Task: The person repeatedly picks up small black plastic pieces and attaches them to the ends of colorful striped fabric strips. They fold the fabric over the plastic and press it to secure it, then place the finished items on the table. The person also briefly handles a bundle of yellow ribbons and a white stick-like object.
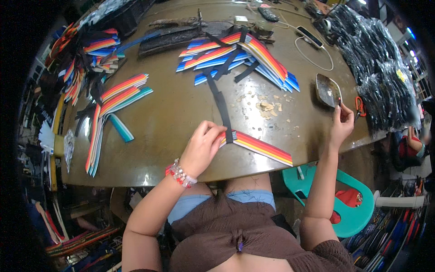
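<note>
Near the table's front edge lies a striped band in red, orange, yellow and white, with a black strap running up from it. A small grey patterned label sits beside the strap. My left hand is closed in a pinch on the band, just left of the strap. Over on the right, my right hand has its fingertips pinched together at the near rim of a dark, squarish dish. Something small with a red spot shows at those fingertips; its kind cannot be made out.
Striped bands with black straps are piled at the back, others at left. Pale flakes lie mid-table. Orange-handled scissors, a phone on a cable and plastic-wrapped packages are right. A green stool stands below.
</note>
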A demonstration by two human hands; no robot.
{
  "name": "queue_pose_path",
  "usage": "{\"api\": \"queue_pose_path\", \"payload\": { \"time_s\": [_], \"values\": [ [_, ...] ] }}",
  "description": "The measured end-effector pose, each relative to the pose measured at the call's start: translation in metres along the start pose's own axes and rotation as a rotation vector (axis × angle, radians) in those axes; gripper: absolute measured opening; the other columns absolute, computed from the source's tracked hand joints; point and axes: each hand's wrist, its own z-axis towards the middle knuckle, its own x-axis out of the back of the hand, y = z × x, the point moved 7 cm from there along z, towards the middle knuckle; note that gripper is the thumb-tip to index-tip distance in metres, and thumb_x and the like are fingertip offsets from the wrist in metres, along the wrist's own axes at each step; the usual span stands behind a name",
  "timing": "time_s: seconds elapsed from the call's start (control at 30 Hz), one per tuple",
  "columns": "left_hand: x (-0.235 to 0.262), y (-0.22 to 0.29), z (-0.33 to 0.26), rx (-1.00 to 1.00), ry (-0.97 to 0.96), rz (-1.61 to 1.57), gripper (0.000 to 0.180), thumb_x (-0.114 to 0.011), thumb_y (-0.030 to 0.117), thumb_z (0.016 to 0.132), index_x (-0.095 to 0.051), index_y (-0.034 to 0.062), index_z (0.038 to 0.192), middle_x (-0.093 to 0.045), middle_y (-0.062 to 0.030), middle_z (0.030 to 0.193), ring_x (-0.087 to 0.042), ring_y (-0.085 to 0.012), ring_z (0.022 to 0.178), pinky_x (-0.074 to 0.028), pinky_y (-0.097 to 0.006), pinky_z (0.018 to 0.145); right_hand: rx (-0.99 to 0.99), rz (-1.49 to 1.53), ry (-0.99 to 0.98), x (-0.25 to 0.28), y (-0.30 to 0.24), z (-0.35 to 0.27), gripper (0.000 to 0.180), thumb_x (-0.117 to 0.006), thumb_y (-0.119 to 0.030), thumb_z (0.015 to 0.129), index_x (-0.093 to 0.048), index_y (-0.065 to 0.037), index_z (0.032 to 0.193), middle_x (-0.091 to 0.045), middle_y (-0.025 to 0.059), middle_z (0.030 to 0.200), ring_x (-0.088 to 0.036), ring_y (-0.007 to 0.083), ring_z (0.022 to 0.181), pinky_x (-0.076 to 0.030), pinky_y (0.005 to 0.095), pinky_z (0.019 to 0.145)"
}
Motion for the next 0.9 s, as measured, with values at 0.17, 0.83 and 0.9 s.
{"api": "queue_pose_path", "payload": {
  "time_s": [0.17, 0.83, 0.9],
  "values": [
    [-0.010, -0.003, 0.006, -0.023, 0.023, 0.141, 0.027, -0.066, 0.011, 0.085, -0.062, 0.0017, 0.109, -0.055, -0.0125, 0.093, -0.060, -0.0274, 0.083, -0.051, -0.036, 0.072, -0.331, 0.308, -0.738, -0.119, -0.066, -0.130, 0.008, -0.061, -0.006, 0.090, -0.064, 0.001, 0.093, -0.064, 0.0041, 0.082, -0.059, 0.0085, 0.065, -0.051, 0.0238, 0.060],
    [-0.005, -0.028, 0.018, -0.028, 0.114, 0.241, 0.007, -0.058, 0.007, 0.086, -0.057, 0.0014, 0.089, -0.054, -0.0144, 0.092, -0.053, -0.0334, 0.090, -0.044, -0.042, 0.082, -0.037, -0.011, -0.806, -0.155, -0.093, -0.186, 0.008, -0.069, -0.006, 0.078, -0.067, 0.000, 0.083, -0.063, 0.0081, 0.074, -0.062, 0.0143, 0.060, -0.051, 0.0268, 0.057],
    [0.008, -0.021, 0.016, -0.009, 0.223, 0.236, 0.010, -0.059, 0.005, 0.085, -0.059, 0.0011, 0.093, -0.054, -0.0146, 0.095, -0.053, -0.0338, 0.093, -0.045, -0.042, 0.084, -0.325, 0.181, -0.759, -0.155, -0.079, -0.181, 0.008, -0.067, -0.006, 0.081, -0.066, 0.001, 0.086, -0.064, 0.0071, 0.075, -0.062, 0.0128, 0.061, -0.051, 0.0261, 0.057]
  ]
}}
